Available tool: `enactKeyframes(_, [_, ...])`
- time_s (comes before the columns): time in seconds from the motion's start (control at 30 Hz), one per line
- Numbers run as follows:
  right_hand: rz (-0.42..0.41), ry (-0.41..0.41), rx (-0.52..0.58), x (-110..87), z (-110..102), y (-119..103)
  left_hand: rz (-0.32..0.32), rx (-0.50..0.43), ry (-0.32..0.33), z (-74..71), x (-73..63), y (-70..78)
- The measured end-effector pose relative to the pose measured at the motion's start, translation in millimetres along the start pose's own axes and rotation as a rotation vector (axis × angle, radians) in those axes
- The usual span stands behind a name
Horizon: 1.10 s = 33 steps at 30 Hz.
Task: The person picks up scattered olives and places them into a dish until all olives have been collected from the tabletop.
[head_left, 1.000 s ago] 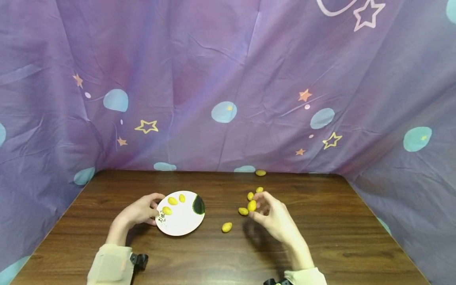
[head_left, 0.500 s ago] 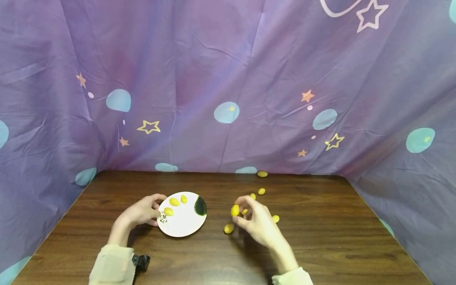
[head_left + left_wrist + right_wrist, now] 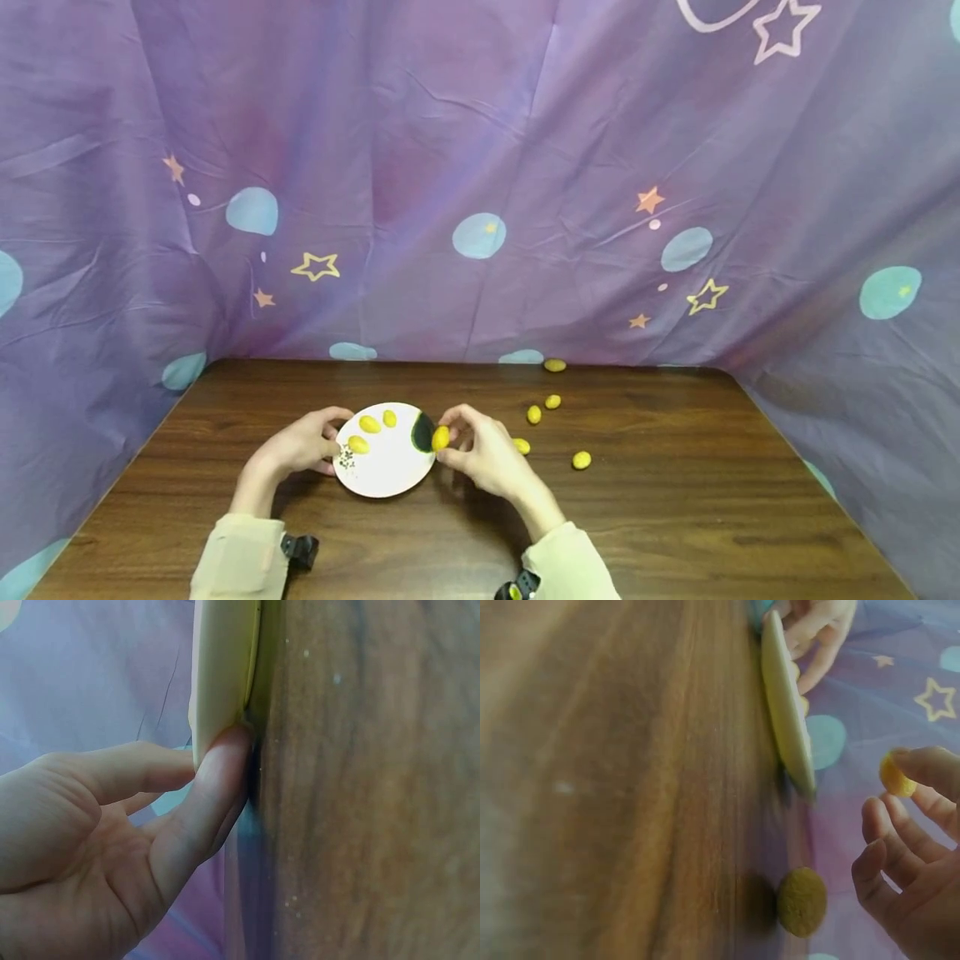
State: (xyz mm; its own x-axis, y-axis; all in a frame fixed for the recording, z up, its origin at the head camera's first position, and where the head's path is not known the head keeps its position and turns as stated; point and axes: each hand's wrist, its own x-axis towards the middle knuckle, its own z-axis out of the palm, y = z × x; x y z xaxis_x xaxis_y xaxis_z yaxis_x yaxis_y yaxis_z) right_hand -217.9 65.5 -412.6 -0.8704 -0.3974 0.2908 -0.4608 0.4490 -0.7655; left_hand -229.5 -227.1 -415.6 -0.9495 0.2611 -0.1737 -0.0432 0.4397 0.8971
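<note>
In the head view my left hand [image 3: 300,446] pinches the left edge of a round white plate [image 3: 386,475]. The left wrist view shows the thumb and fingers on the rim of the plate [image 3: 221,667]. Three small yellow oval fruits, one of them a fruit [image 3: 369,424] near the middle, lie on the plate's upper left part. Between thumb and fingertips my right hand [image 3: 487,454] holds another yellow fruit [image 3: 441,438], which overlaps the plate's right rim by its dark green patch. In the right wrist view this held fruit [image 3: 897,776] is off the table.
Several more yellow fruits, including a fruit [image 3: 581,460] to the right and a fruit [image 3: 555,365] at the back edge, lie on the brown wooden table [image 3: 675,500]. A purple patterned cloth [image 3: 480,167] hangs behind and at both sides.
My right hand has carried the pinched fruit leftward from the loose fruits to the plate's right rim. It now hides the front fruit in the head view. My left hand keeps its grip.
</note>
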Motion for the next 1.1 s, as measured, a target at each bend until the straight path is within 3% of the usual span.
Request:
enactKeyframes(0.37, [0.104,-0.121,0.005,48.6,19,4,-0.009,0.017,0.007,-4.4,-1.1,2.8])
enactKeyframes(0.67, [0.104,-0.174,-0.232,73.6,28,2,0.001,-0.003,-0.002,-0.6,-0.1,0.3])
enactKeyframes(0.87, [0.137,-0.209,-0.462,84.5,34,-6,0.014,-0.004,-0.009,-0.7,1.9,0.4])
enactKeyframes(1.1, [0.165,-0.256,-0.571,92.1,41,-8,0.004,-0.001,-0.011,-1.7,2.2,-1.4])
